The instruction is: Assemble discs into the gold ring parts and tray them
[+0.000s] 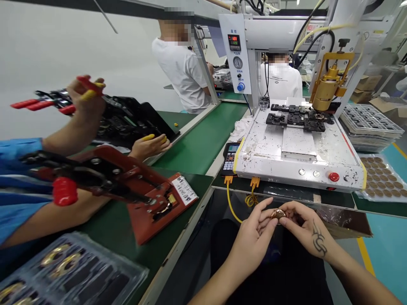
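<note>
A small round, shiny gold-coloured part (278,214) is pinched between my two hands above my lap. My left hand (259,226) grips its left edge between thumb and fingers. On the right edge, the thumb and fingertips of my right hand (300,224) close on the same part. Just beyond my hands stands a white dispensing machine (263,156), its gold nozzle head (327,87) over black fixtures (295,116). The underside of the part is hidden by my fingers.
At the left, a co-worker's hands (149,146) with yellow finger covers work at a black clamp fixture. A red toggle press (155,207) stands nearer, beside a plastic tray (140,275) of gold rings. Stacked trays (370,127) and a sheet of brown discs (381,178) lie right.
</note>
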Available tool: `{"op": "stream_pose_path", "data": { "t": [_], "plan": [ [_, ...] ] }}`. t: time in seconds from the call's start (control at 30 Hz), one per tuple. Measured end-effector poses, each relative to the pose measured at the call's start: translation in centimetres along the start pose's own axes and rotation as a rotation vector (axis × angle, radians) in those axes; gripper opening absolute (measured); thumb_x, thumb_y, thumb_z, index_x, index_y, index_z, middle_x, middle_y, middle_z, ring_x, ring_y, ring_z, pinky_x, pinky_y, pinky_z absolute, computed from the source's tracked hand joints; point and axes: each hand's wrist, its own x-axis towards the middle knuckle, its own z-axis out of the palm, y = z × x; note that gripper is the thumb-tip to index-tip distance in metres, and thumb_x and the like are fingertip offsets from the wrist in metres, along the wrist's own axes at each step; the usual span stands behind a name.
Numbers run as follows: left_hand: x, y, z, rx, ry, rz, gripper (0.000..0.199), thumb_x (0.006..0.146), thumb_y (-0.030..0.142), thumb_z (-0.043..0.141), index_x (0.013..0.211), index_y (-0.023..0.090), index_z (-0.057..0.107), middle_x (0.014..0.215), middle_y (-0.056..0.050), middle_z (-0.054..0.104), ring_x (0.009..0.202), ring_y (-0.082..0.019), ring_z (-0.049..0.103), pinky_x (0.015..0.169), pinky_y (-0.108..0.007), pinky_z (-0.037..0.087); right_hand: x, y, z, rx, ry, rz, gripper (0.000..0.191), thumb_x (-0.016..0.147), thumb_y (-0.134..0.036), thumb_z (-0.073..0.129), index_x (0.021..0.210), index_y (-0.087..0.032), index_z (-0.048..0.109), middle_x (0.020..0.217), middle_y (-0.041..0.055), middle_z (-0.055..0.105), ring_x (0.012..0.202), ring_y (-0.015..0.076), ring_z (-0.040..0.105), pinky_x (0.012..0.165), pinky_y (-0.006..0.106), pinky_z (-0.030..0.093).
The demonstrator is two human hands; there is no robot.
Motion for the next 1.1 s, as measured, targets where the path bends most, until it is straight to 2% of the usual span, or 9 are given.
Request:
{"op": "stream_pose_path", "data": {
  "t": [0.1, 0.27, 0.47, 0.7, 0.73, 0.8, 0.9, 1.0, 1.1],
  "plan": [
    [0.0, -0.7, -0.1, -0.095, 0.044, -0.039, 0.050, 0.091, 0.035, 0.079, 0.136, 0.022, 0.063, 0.131, -0.012, 0.075, 0.122, -0.028, 0.072, 0.107, -0.039, 0.057, 0.3, 0.4, 0.4, 0.178, 0.014, 0.072, 0.026, 0.097, -0.048, 0.072, 0.101, -0.023, 0.070, 0.088, 0.0016, 0.067, 0.075, 0.0165, 0.059, 0.068, 0.029, 0.049],
    [-0.1, -0.5, -0.2, 0.017, 0.102, 0.000, 0.022, 0.093, 0.037, 0.076, 0.103, 0.018, 0.077, 0.099, -0.008, 0.080, 0.090, -0.024, 0.075, 0.084, -0.033, 0.061, 0.5, 1.2, 1.6, 0.422, 0.005, 0.143, 0.034, 0.094, -0.054, 0.075, 0.096, -0.022, 0.063, 0.079, -0.0008, 0.066, 0.066, 0.0144, 0.059, 0.063, 0.028, 0.050],
    [-0.5, 0.7, -0.7, 0.053, 0.087, -0.028, 0.026, 0.093, 0.040, 0.075, 0.107, 0.018, 0.078, 0.094, -0.007, 0.080, 0.081, -0.020, 0.071, 0.072, -0.027, 0.056, 0.4, 0.8, 1.7, 0.273, -0.094, 0.142, 0.040, 0.096, -0.058, 0.070, 0.083, -0.021, 0.061, 0.071, 0.0002, 0.066, 0.065, 0.0149, 0.057, 0.063, 0.028, 0.047],
    [-1.1, 1.6, -0.9, 0.097, 0.105, -0.024, 0.024, 0.093, 0.039, 0.074, 0.101, 0.016, 0.077, 0.093, -0.007, 0.076, 0.078, -0.017, 0.065, 0.071, -0.026, 0.052, 0.2, 0.1, 1.8, 0.151, -0.140, 0.110, 0.037, 0.099, -0.053, 0.067, 0.084, -0.020, 0.060, 0.073, -0.0010, 0.063, 0.068, 0.0148, 0.057, 0.066, 0.028, 0.047],
    [-1.2, 1.7, -1.0, 0.103, 0.107, -0.021, 0.024, 0.093, 0.039, 0.073, 0.100, 0.016, 0.076, 0.093, -0.007, 0.076, 0.078, -0.017, 0.065, 0.071, -0.027, 0.051, 0.3, 0.1, 1.8, 0.120, -0.134, 0.085, 0.032, 0.099, -0.049, 0.069, 0.088, -0.021, 0.061, 0.076, -0.0009, 0.063, 0.070, 0.0147, 0.057, 0.066, 0.028, 0.048],
    [-1.2, 2.0, -1.3, 0.108, 0.106, -0.022, 0.024, 0.093, 0.039, 0.073, 0.099, 0.016, 0.076, 0.092, -0.007, 0.077, 0.078, -0.017, 0.065, 0.072, -0.027, 0.051, 0.4, -0.1, 1.7, 0.063, -0.120, -0.009, 0.024, 0.097, -0.040, 0.072, 0.112, -0.022, 0.064, 0.090, 0.0010, 0.068, 0.075, 0.0154, 0.061, 0.068, 0.028, 0.053],
    [-1.1, 2.1, -1.7, 0.114, 0.103, -0.016, 0.023, 0.094, 0.038, 0.072, 0.099, 0.016, 0.075, 0.092, -0.008, 0.077, 0.080, -0.019, 0.067, 0.074, -0.028, 0.052, 0.9, -0.4, 1.3, -0.097, -0.169, -0.261, 0.054, 0.097, -0.026, 0.070, 0.147, -0.029, 0.051, 0.118, 0.0060, 0.069, 0.091, 0.0182, 0.068, 0.078, 0.030, 0.059],
    [-1.4, 2.0, -1.9, 0.161, 0.128, 0.012, 0.022, 0.094, 0.037, 0.070, 0.098, 0.016, 0.074, 0.090, -0.007, 0.076, 0.080, -0.019, 0.067, 0.074, -0.029, 0.053, 1.8, -0.7, 1.0, -0.315, -0.260, -0.502, 0.049, 0.101, -0.021, 0.064, 0.148, -0.032, 0.053, 0.130, 0.0089, 0.067, 0.111, 0.0217, 0.070, 0.095, 0.033, 0.059],
    [-2.0, 2.8, -2.5, 0.289, 0.159, 0.059, 0.017, 0.095, 0.033, 0.067, 0.098, 0.017, 0.073, 0.088, -0.006, 0.075, 0.079, -0.019, 0.067, 0.073, -0.029, 0.053, 3.0, -1.1, 1.4, -0.406, -0.259, -0.644, 0.048, 0.101, -0.019, 0.064, 0.146, -0.029, 0.053, 0.128, 0.0103, 0.069, 0.114, 0.0234, 0.071, 0.098, 0.034, 0.059]
  ]
}}
